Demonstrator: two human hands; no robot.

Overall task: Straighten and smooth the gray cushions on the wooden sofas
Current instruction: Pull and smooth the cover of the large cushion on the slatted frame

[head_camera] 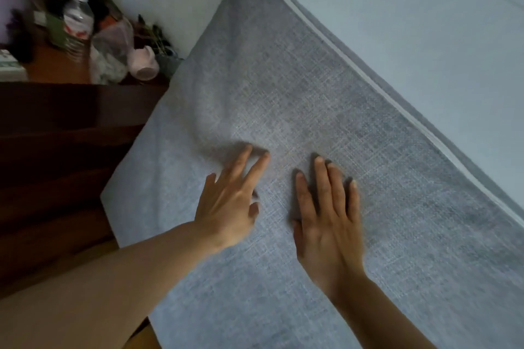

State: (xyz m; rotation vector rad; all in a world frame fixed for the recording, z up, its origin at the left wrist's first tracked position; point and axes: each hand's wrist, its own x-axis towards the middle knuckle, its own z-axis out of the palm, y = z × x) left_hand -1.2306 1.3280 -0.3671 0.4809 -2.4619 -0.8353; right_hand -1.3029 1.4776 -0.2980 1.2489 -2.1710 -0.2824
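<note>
A large gray woven cushion (297, 88) with pale piping along its far edge fills the middle of the view, running from upper left to lower right. My left hand (229, 198) lies flat on it with fingers spread and straight; a soft crease in the fabric rises just ahead of its fingertips. Beside it, my right hand (329, 215) presses palm-down on the cushion with straight fingers. Neither hand holds anything. Dark wood of the sofa frame (65, 136) shows to the left of the cushion.
A wooden side surface (56, 65) at the upper left carries a clear plastic bottle (76, 20), a pink round object (144, 64) and blurred clutter close to the cushion's corner. A pale wall (411, 8) runs behind the cushion.
</note>
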